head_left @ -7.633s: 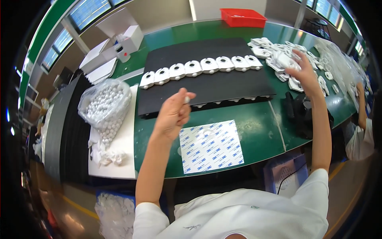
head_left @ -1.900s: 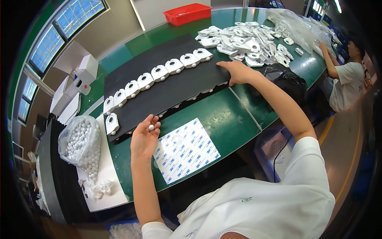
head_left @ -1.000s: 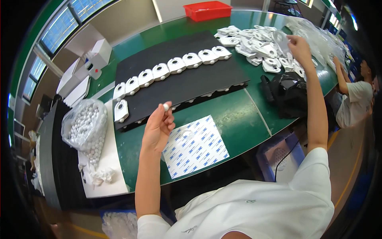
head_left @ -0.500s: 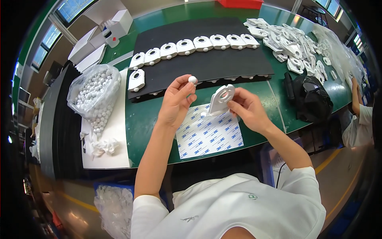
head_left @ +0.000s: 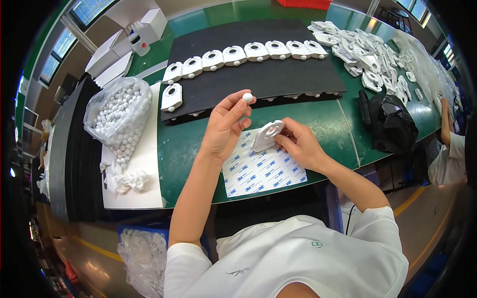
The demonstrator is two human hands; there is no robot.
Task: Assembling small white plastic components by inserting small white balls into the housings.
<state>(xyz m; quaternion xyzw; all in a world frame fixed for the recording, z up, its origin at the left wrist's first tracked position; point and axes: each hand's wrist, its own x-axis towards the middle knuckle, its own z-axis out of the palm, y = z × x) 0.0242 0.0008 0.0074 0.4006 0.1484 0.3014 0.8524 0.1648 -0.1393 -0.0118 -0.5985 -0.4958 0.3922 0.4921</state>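
Looks bright and fairly even over the green table [head_left: 318,119]. Catches daylight in windows [head_left: 88,11] at far left, glare on the floor [head_left: 94,270] at near left. Falls into deep shadow under the table's near edge. Bends straight lines, blackens toward the rim.

It's an assembly wkshop: grn workbench [head_left: 323,119], heaped wht parts [head_left: 366,57], co-worker [head_left: 447,164] nearby.

Green tabletop [head_left: 328,121] allows passage between the right fingers [head_left: 296,131] and the obstructing black bag [head_left: 395,124].
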